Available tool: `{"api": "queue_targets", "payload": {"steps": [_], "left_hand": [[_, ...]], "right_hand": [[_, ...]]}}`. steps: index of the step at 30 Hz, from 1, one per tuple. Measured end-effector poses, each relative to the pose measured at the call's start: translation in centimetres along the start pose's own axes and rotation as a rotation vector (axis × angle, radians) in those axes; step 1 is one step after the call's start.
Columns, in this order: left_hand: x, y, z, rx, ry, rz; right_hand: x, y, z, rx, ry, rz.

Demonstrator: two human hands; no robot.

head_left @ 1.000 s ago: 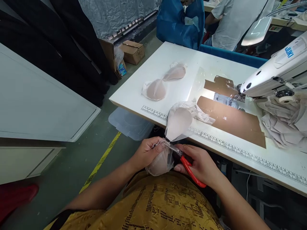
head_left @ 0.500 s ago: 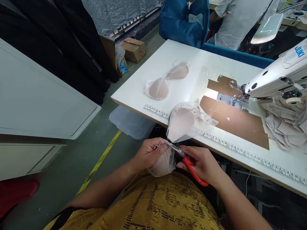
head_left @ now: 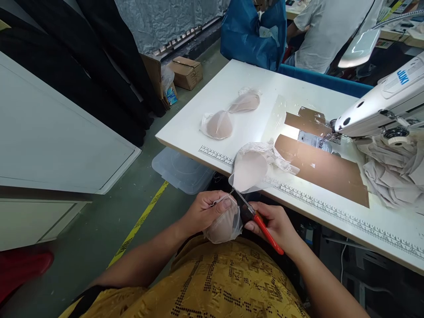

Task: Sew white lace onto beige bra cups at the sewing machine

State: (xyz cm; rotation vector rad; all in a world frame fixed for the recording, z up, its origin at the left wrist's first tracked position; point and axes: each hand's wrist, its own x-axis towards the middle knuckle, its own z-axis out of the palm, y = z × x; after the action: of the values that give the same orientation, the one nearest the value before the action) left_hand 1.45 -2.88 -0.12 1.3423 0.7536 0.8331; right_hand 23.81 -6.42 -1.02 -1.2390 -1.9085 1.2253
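Grip first: your left hand [head_left: 202, 214] is closed around a beige padded cup [head_left: 225, 225], thumb pressed on its lace rim, down at your lap just below the near edge of the tabletop [head_left: 232, 79]. Your right hand [head_left: 276, 223] is clenched on the red-handled snips [head_left: 261, 225]. Their blades point up at the narrow join between that cup and a second cup [head_left: 249, 170], which hangs half over the edge. Whether the blades are parted is too small to tell. Both cups look light and soft, likely to spring back when squeezed, with frail lace that would snag. Take hold of the padded body near the join, not the trim. The white tabletop is smooth and glossy, with a ruler scale [head_left: 331, 210] printed along its front and a brown panel [head_left: 324, 170] beside the sewing machine [head_left: 380, 106]. A heap of fabric pieces [head_left: 394, 176] lies under the machine arm. 1 more pair of cups [head_left: 228, 115] lies well apart, toward the far left. On the floor are a clear plastic bin [head_left: 180, 170], a yellow line [head_left: 142, 225] and a cardboard box [head_left: 185, 73]. Another person [head_left: 327, 31] sits beyond the tabletop.
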Motion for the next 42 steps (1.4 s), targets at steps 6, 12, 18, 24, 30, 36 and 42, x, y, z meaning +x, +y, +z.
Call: {"api": "queue_targets", "payload": {"steps": [6, 12, 18, 24, 30, 36, 42], "left_hand": [[-0.2, 0.0, -1.4, 0.228, -0.134, 0.214], [-0.9, -0.1, -3.0, 0.643, -0.431, 0.451], [1.8, -0.6, -3.4, 1.1, -0.004, 0.701], [6.5, 0.1, -1.4, 0.813, -0.159, 0.794], [4.9, 3.1, -1.2, 0.48, -0.324, 0.6], [3.1, 3.1, -1.4, 0.409, -0.577, 0.335], [2.1, 1.6, -2.3, 0.334, -0.512, 0.274]], "right_hand": [[-0.4, 0.4, 0.4, 0.08, 0.037, 0.037], [-0.6, 0.8, 0.4, 0.093, 0.057, 0.069], [-0.8, -0.2, -0.2, 0.114, -0.072, 0.056], [-3.0, 0.5, -0.5, 0.125, -0.017, 0.018], [-5.4, -0.5, -1.3, 0.15, 0.083, -0.054], [-4.3, -0.5, -1.1, 0.042, 0.028, 0.198], [-5.3, 0.8, -1.0, 0.055, 0.003, 0.217]]}}
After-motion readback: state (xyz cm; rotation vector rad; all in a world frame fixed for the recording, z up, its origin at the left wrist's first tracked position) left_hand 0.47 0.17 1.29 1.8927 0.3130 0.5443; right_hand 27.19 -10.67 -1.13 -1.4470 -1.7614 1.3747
